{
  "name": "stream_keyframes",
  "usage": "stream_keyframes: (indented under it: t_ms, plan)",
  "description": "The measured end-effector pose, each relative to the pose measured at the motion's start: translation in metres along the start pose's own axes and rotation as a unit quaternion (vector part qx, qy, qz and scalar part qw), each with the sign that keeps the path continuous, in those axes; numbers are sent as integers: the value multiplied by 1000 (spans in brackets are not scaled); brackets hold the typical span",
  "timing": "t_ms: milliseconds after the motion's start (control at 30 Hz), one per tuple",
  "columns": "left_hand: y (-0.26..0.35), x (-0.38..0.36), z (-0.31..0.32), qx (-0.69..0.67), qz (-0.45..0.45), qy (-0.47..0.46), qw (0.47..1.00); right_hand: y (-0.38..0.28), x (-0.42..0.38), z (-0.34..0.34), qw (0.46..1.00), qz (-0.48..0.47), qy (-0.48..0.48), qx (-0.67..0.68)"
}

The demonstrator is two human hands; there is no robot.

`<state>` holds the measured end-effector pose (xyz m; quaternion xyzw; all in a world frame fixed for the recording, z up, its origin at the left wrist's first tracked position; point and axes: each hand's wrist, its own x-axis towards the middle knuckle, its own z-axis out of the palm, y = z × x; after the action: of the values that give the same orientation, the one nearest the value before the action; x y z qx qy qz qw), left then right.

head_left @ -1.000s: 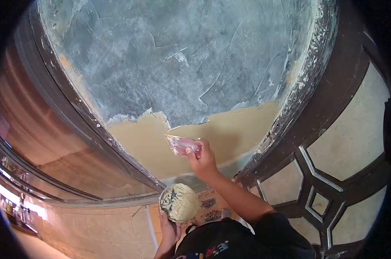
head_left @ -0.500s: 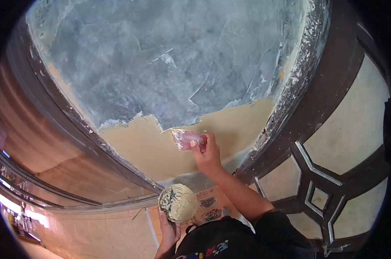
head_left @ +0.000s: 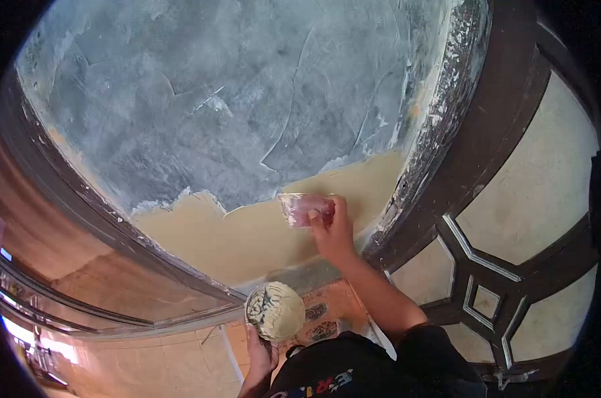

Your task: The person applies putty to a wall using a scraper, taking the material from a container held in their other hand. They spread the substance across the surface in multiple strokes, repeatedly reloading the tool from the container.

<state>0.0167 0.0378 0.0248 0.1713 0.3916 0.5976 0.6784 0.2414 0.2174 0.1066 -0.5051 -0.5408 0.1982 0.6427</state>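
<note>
My right hand (head_left: 335, 232) grips a reddish, translucent putty spreader (head_left: 301, 209), thumb on its near face. Smears of pale paste coat the left edge of the blade, which lies against the wall. Around it spreads a band of smooth cream-beige putty (head_left: 247, 235) with a ragged upper edge. Above that, the wall surface (head_left: 201, 126) is grey-blue with thin ridges and white scuffs. Low in the view, my left hand (head_left: 263, 351) holds a round bowl (head_left: 276, 311) of cream putty from its lower left side. Dark streaks show inside the bowl.
A dark frame post with flaking white paint (head_left: 440, 119) borders the wall on the right. Beyond it stands a dark panelled door (head_left: 523, 265). A brown frame edge (head_left: 141, 249) runs along the left. Orange patterned tiles (head_left: 343, 302) lie below.
My right hand has slid the spreader rightward along the upper part of the putty band. The wall has shifted left in view. My left hand keeps the bowl in nearly the same place.
</note>
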Motion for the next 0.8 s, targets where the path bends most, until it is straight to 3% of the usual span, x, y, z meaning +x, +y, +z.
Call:
stream_keyframes:
  t_ms: [167,233,367,433,500,600,700,800]
  plan:
    - [-9,4,-6,-21,2,-9,1000,15,12,-45,997,40,27,-59]
    - [-6,2,-3,-19,6,-7,1000,6,13,-60,990,45,58,119]
    - [-4,-3,-4,-7,-5,18,1000,4,-9,-53,985,96,59,134]
    - [-4,-3,-7,-3,-18,23,1000,1,-25,-23,989,27,-49,136]
    - [-3,-3,-7,-11,-9,18,1000,2,-39,6,997,-46,-54,-21]
    - [0,-5,-9,-2,-4,3,1000,-15,-47,43,994,-10,-106,-33]
    - [-3,-5,-19,-3,-4,-2,1000,-32,-40,63,994,-76,-82,-4]
    - [-3,-4,-23,-2,-3,5,1000,-33,-33,70,995,-74,-67,11]
